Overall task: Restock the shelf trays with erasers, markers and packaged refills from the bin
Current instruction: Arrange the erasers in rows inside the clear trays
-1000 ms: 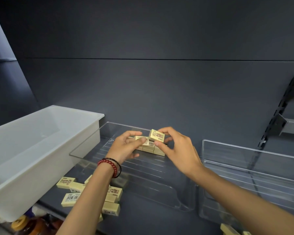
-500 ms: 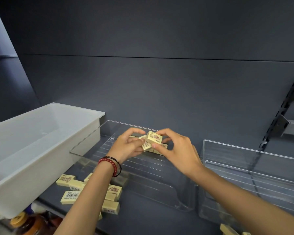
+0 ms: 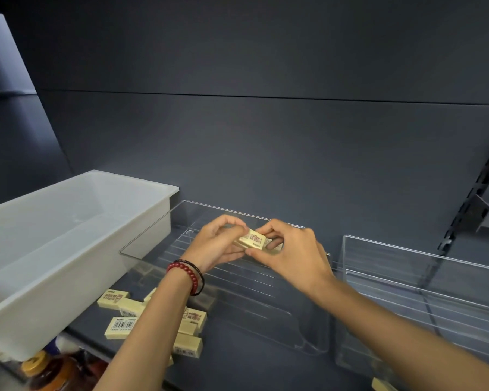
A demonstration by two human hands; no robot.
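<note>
Both hands meet over the back of the clear shelf tray [image 3: 299, 334]. My right hand [image 3: 291, 255] pinches a cream eraser [image 3: 252, 239] with red print between thumb and fingers. My left hand [image 3: 218, 244], with a red bead bracelet on the wrist, curls its fingers round the eraser's left end. More erasers sit under the hands in the tray, mostly hidden. Several loose erasers [image 3: 122, 327] lie on the dark shelf in front of the tray, partly covered by my left forearm.
A white plastic bin [image 3: 68, 266] stands at the left, touching the tray's left wall. A second clear tray [image 3: 424, 300] sits at the right. Bottles [image 3: 48, 371] show below the shelf edge at bottom left. A metal shelf bracket [image 3: 483, 213] juts out at far right.
The eraser in my right hand has come down closer to the ones in the tray, and my left hand's fingers have closed in against it. The camera view shifted slightly.
</note>
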